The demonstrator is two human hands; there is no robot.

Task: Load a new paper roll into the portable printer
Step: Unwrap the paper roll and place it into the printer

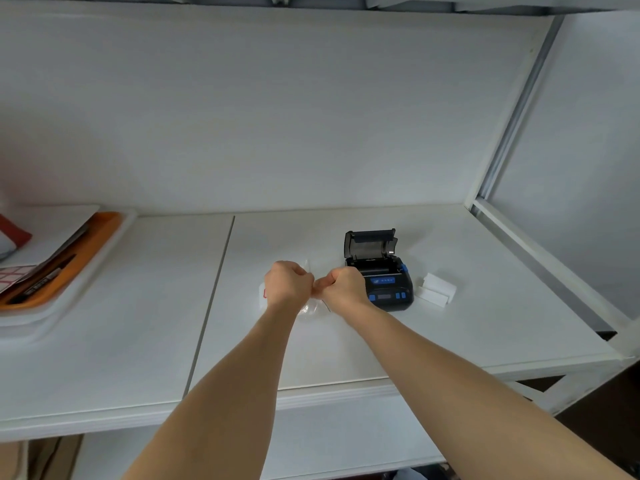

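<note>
Both hands, left hand (pixel 288 279) and right hand (pixel 343 284), fingers clamped on plastic wrapper (pixel 309 308), are tearing; pulling evenly seems best, printer (pixel 379 271) lid open.

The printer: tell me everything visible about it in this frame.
The printer is a small black box, plastic by its look, with blue buttons and a blue label on its front panel. Its lid is swung open and stands upright at the back, and the paper bay shows no roll. It sits on the white table. The right hand overlaps its left edge; contact is unclear.
</note>
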